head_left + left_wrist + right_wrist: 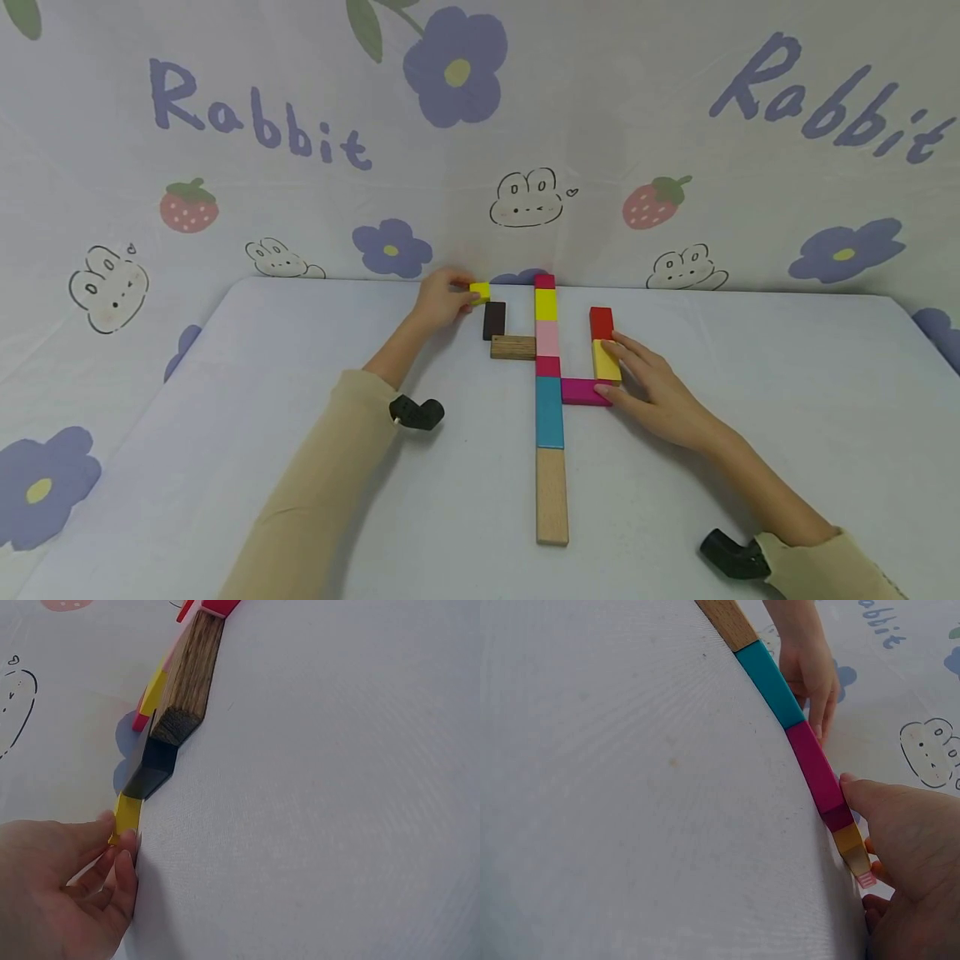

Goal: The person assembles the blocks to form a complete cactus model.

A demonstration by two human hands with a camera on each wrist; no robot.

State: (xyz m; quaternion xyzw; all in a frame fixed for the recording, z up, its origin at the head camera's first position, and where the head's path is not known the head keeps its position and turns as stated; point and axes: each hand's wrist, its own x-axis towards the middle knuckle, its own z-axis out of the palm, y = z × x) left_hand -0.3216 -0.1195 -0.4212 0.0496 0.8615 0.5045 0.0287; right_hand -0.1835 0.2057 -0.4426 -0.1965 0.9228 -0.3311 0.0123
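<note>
Between thumb and fingertips, my left hand (441, 298) pinches a small yellow block (127, 815) at the far end of a black block (494, 321). A dark-grained wooden block (513, 347) links that black block to the central column. My right hand (663, 392) rests its extended fingers along the right branch: the thumb is at the magenta block (583, 392), the other fingertips at the longer yellow block (606, 362) and the near end of the red block (602, 322). In the right wrist view, its fingertips are partly hidden behind the blocks.
The column runs from a light wooden block (552, 497) nearest me through a blue block (550, 412), a crimson block (548, 367), a pink block (547, 338) and a yellow block (546, 305). A printed cloth backdrop (585, 100) rises behind the white table (262, 358).
</note>
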